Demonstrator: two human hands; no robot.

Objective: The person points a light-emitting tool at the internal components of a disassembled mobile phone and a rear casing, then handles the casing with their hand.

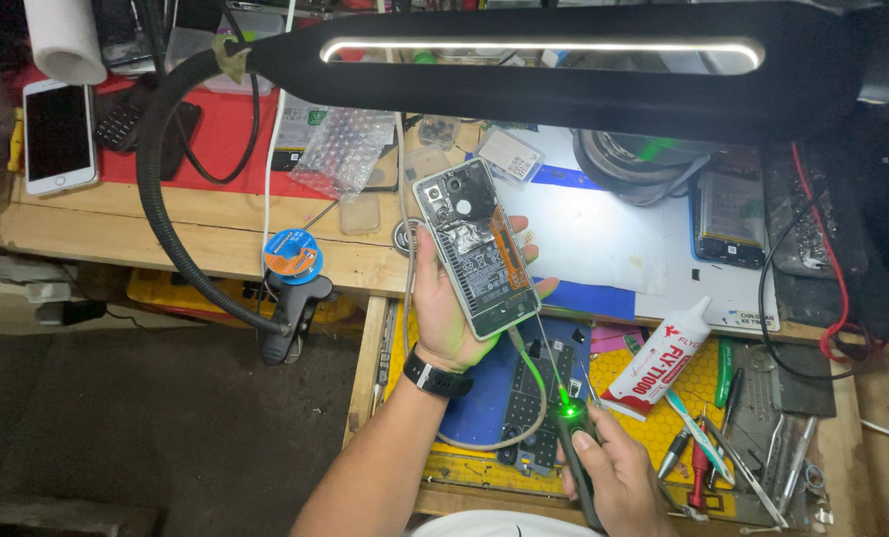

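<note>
My left hand (443, 303) holds up an opened smartphone (476, 247) with its back cover off, the battery and camera module showing. A cable is plugged into the phone's lower end. My right hand (619, 475) grips a dark pen-like tool (574, 430) with a glowing green light near its tip; a thin probe runs from it up toward the phone's lower edge. I wear a black band (438, 379) on my left wrist.
A black lamp (564, 60) on a flexible arm (156, 189) hangs over the bench. A white glue tube (658, 356), several hand tools (733, 447), a blue mat (484, 398), a solder reel (292, 256), a white phone (59, 134) and another opened phone (731, 214) lie around.
</note>
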